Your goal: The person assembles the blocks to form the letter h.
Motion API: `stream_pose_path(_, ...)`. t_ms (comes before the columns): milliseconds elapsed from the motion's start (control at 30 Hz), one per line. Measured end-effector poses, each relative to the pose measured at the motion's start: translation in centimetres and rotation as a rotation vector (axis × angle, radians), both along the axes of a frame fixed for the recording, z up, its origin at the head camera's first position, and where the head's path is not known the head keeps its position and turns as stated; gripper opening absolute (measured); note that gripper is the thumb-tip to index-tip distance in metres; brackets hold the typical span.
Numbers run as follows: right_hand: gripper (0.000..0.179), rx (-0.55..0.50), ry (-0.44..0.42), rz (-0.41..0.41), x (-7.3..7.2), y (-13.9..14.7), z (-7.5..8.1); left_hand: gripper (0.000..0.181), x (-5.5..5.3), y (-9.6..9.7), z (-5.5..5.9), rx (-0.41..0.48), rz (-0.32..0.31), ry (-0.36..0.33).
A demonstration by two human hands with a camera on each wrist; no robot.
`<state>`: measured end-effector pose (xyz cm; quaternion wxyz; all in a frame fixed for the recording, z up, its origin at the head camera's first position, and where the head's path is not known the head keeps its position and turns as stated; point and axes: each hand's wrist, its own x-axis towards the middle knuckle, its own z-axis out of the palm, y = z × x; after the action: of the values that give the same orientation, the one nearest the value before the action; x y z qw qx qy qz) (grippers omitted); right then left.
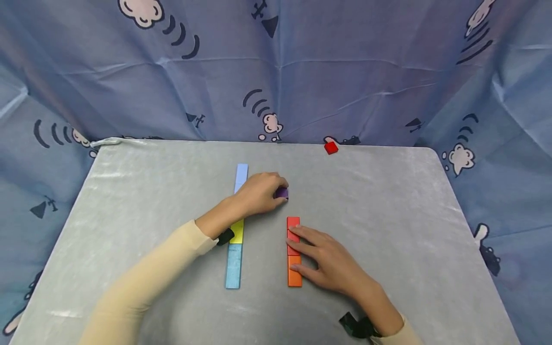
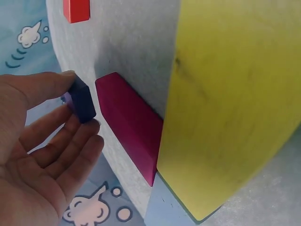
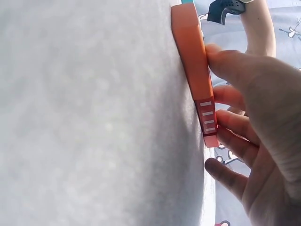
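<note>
My left hand (image 1: 260, 192) pinches a small purple block (image 1: 282, 192) between thumb and fingers, above the table beyond the right-hand row. In the left wrist view this block (image 2: 83, 101) looks dark blue-purple. My right hand (image 1: 329, 258) rests its extended fingertips on the right-hand row, touching a red block (image 1: 293, 235) and an orange block (image 1: 295, 279); another red block (image 1: 293, 221) tops that row. Under my left wrist runs a second row with a light blue block (image 1: 241, 175), a yellow block (image 1: 237, 232) and a teal block (image 1: 234, 266). A magenta block (image 2: 129, 125) adjoins the yellow one.
A lone red block (image 1: 331, 148) lies by the far edge of the grey cloth-covered table (image 1: 388, 201). Blue printed curtains (image 1: 345, 72) hang behind and at both sides. Each wrist wears a dark strap.
</note>
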<state>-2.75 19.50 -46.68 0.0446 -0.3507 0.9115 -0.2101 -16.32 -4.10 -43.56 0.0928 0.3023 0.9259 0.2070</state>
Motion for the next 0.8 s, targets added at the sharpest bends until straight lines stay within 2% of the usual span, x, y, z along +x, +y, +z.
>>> stream_pose_path(400, 0.061, 0.004, -0.020, 0.001, 0.0, 0.1, 0.0, 0.032, 1.0, -0.3, -0.6, -0.028, -0.041, 0.015)
stream_pose_path(800, 0.060, -0.008, -0.030, 0.003, 0.1, -0.1, 0.0, 0.031, 1.6, -0.8, -0.8, -0.037, -0.042, 0.027)
